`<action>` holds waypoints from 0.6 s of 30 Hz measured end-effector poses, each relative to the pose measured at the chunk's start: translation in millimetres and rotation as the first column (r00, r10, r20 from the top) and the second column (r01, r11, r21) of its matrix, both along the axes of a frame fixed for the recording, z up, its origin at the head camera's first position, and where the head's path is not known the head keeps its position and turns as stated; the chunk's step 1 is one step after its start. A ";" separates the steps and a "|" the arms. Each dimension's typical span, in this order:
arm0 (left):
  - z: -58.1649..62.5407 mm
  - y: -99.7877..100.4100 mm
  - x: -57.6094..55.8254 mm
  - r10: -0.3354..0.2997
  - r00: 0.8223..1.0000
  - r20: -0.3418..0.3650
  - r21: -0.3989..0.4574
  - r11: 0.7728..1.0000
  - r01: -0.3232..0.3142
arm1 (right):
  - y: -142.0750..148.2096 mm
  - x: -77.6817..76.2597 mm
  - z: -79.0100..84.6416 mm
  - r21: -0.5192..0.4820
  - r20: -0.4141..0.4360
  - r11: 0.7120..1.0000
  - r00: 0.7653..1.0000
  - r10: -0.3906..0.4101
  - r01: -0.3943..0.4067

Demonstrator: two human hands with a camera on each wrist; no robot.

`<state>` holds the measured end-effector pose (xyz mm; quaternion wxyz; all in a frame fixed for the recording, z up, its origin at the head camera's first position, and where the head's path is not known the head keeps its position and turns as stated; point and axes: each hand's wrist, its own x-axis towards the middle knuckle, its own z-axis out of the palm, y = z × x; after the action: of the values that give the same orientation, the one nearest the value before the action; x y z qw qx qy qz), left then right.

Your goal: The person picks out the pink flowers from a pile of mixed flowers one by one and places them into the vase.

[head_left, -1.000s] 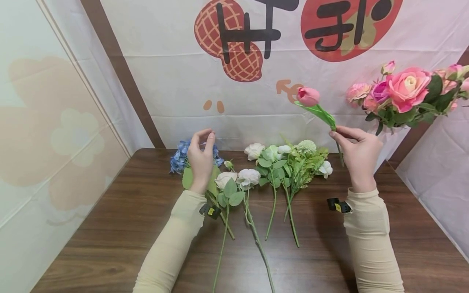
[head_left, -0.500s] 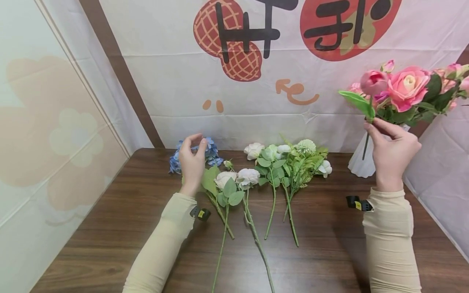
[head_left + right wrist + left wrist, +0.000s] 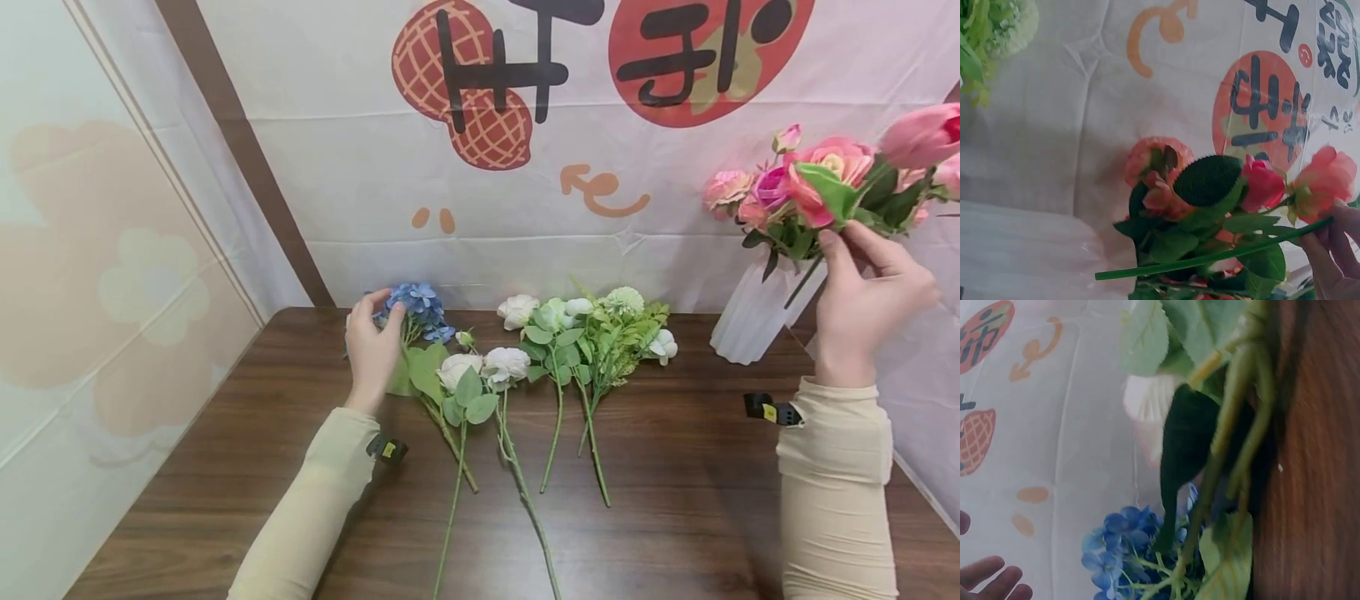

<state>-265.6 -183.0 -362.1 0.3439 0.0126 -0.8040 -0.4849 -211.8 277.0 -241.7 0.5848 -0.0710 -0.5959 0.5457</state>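
Note:
My right hand [image 3: 866, 304] pinches a pink tulip [image 3: 924, 137] by its stem, just below a bright green leaf. The tulip leans to the right, in front of the pink roses [image 3: 832, 162] that stand in a white vase [image 3: 765, 312]. In the right wrist view the green stem [image 3: 1210, 255] slants across the roses, its cut end free beside the vase. My left hand [image 3: 375, 350] hovers by the blue hydrangea [image 3: 422, 308], fingers loosely bent and holding nothing. The left wrist view shows its fingertips apart from the blue petals [image 3: 1113, 547].
White roses [image 3: 480, 367] with long stems lie mid-table. Behind them are a pale rose [image 3: 517, 312] and several green-and-white sprigs [image 3: 615, 342]. A printed white cloth [image 3: 360, 167] hangs behind the brown wooden table [image 3: 660, 517].
My right hand has carried the tulip right, from left of the vase to in front of its roses, tilting the bloom rightward. My left hand has drifted left and slightly down.

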 end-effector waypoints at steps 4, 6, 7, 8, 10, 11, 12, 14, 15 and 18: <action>-4.3 -6.9 1.0 -0.006 1.000 0.005 -0.017 1.000 0.007 | 5.2 3.6 8.8 -0.035 -0.001 0.998 0.999 -0.046 0.045; -6.3 -11.2 1.4 -0.003 1.000 0.014 -0.027 1.000 0.004 | 8.0 4.3 13.7 -0.050 0.010 0.997 0.999 -0.053 0.053; -7.3 -13.5 1.7 0.001 1.000 0.018 -0.032 1.000 -0.001 | 9.3 4.2 16.2 -0.063 0.010 0.997 0.999 -0.048 0.049; -7.9 -15.7 2.4 0.006 1.000 0.025 -0.035 0.999 -0.005 | 10.7 3.7 18.3 -0.069 0.016 0.996 0.999 -0.047 0.048; -9.2 -20.6 3.6 0.015 0.999 0.037 -0.040 0.999 -0.014 | 13.5 1.7 22.2 -0.106 0.003 0.994 1.000 -0.023 0.023; -9.8 -22.9 4.1 0.021 0.999 0.042 -0.042 0.999 -0.020 | 14.9 0.3 24.0 -0.121 -0.005 0.993 1.000 -0.016 0.015; -10.3 -25.3 4.7 0.027 0.999 0.048 -0.044 0.999 -0.024 | 16.1 -1.3 25.5 -0.129 -0.011 0.992 1.000 -0.015 0.013; -11.5 -29.8 6.0 0.036 0.997 0.062 -0.049 0.998 -0.034 | 18.1 -4.5 27.7 -0.136 -0.016 0.990 1.000 -0.021 0.019; -12.5 -32.1 6.3 0.042 0.997 0.067 -0.052 0.998 -0.039 | 19.0 -6.4 28.7 -0.147 -0.034 0.989 0.999 -0.015 0.010; -14.4 -38.4 7.3 0.058 0.995 0.082 -0.067 0.996 -0.053 | 20.8 -12.4 30.4 -0.142 -0.053 0.990 0.998 -0.027 0.019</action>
<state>-258.3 -221.4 -376.5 0.3232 0.0442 -0.8325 -0.4479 -224.2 297.7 -211.4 0.6007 -0.1043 -0.5387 0.5815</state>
